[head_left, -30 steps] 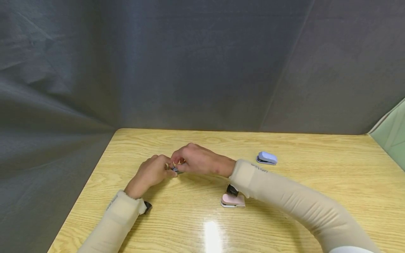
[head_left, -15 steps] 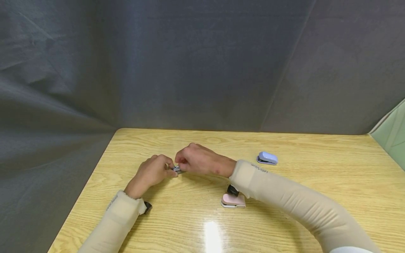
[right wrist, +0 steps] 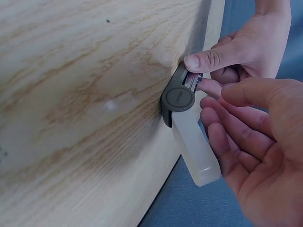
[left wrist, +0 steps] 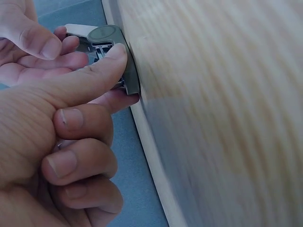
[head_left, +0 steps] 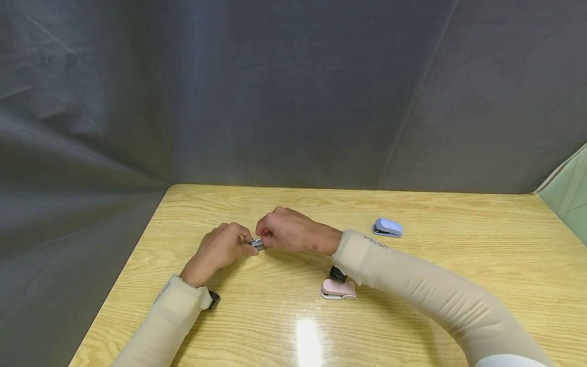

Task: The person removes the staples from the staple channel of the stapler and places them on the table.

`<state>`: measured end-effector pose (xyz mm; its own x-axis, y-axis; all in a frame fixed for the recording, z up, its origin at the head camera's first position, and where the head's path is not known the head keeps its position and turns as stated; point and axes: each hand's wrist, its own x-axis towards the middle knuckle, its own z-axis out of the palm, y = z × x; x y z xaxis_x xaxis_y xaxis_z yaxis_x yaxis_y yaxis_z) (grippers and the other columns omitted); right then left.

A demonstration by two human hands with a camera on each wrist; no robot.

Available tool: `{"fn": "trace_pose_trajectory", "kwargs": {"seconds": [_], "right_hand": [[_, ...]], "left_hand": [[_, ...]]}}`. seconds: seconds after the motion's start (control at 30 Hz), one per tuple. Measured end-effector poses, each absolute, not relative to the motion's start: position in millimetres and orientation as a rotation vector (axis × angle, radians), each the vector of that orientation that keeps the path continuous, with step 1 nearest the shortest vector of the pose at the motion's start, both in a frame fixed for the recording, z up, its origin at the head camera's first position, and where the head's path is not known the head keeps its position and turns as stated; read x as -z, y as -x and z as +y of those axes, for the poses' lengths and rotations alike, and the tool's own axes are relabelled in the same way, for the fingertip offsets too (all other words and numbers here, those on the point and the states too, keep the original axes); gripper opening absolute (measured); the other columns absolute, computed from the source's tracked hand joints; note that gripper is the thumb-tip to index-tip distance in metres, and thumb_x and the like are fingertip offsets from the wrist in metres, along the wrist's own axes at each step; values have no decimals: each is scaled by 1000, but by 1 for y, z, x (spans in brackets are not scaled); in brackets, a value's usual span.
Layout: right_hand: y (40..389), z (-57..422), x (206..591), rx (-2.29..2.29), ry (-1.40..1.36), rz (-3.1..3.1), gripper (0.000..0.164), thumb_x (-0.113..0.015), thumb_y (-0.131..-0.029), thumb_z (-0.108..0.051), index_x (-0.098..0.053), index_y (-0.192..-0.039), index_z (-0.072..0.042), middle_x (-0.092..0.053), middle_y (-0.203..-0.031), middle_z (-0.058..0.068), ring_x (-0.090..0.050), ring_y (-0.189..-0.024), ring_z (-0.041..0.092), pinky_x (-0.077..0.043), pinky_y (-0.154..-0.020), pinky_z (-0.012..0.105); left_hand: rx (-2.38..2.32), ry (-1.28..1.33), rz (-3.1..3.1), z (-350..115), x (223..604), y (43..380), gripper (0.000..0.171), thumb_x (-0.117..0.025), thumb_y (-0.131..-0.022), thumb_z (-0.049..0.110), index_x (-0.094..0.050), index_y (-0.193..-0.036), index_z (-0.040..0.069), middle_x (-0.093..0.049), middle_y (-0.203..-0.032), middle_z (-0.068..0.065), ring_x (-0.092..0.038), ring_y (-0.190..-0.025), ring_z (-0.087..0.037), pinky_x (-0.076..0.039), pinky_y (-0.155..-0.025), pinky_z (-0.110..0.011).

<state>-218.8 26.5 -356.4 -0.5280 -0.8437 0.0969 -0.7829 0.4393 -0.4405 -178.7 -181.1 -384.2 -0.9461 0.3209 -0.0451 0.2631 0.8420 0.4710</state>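
A grey and white stapler (right wrist: 179, 98) is held between both hands over the left part of the table, its white arm (right wrist: 196, 153) swung out from the grey part and the metal inside exposed. My left hand (head_left: 222, 248) pinches the grey end, with the thumb (left wrist: 116, 52) on the top side and the index finger underneath. My right hand (head_left: 289, 230) holds the stapler from the other side. Its curled fingertips (right wrist: 208, 113) lie along the white arm and the metal channel, and its thumb is bent above them. The right hand hides part of the stapler in the head view.
A pink stapler (head_left: 338, 289) lies on the wooden table (head_left: 257, 316) just below the right cuff. Farther back on the right is a blue stapler (head_left: 388, 227). A dark grey curtain (head_left: 293, 97) hangs behind the table and along its left side.
My right fingertips have drawn slightly right, away from the left ones, baring more of the stapler's metal. A small yellowish glint at the fingers no longer shows. The left hand stays in place.
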Motion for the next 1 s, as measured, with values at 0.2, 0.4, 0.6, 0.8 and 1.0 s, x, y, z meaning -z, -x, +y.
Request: {"fn": "trace_pose_trajectory", "kwargs": {"seconds": [0.2,0.4,0.6,0.8,1.0], "right_hand": [[220,26,356,625,1443,2552,9,-69,-96,-5,-76,-93,-11,-70,-84,-9,-54,-63,3,-47,-64,21],[221,26,356,602,1461,2538,10,-68,-96,-4,-76,-92,-10,-71,-84,-6,-54,-63,4,-47,-63,22],[222,24,357,566,1444,2544,11,-70,-96,-3,-75,-91,-11,-73,-87,-4,-57,-66,6,-48,-64,24],[221,22,357,556,1434,2545,13,-70,-95,-3,-74,-87,-13,-71,-83,-6,-54,-64,6,-46,-63,24],[220,20,357,545,1433,2544,14,-70,-95,-4,-74,-86,-13,-70,-81,-7,-50,-60,6,-43,-61,24]], "left_hand": [[-714,-456,2898,-181,384,179,17,-88,-84,22,-74,-75,21,-57,-64,8,-36,-52,-11,-31,-50,-29],[-701,-439,2897,-181,383,179,17,-88,-85,23,-74,-75,21,-57,-64,7,-38,-52,-11,-32,-50,-30],[-693,-434,2899,-181,384,181,15,-87,-85,23,-75,-76,20,-57,-65,7,-38,-52,-11,-32,-50,-30],[-698,-435,2898,-181,384,182,15,-88,-84,22,-76,-76,20,-59,-66,8,-38,-52,-11,-32,-50,-30],[-706,-427,2892,-181,383,180,15,-88,-84,23,-76,-76,19,-59,-65,7,-37,-51,-11,-31,-49,-29]]}}
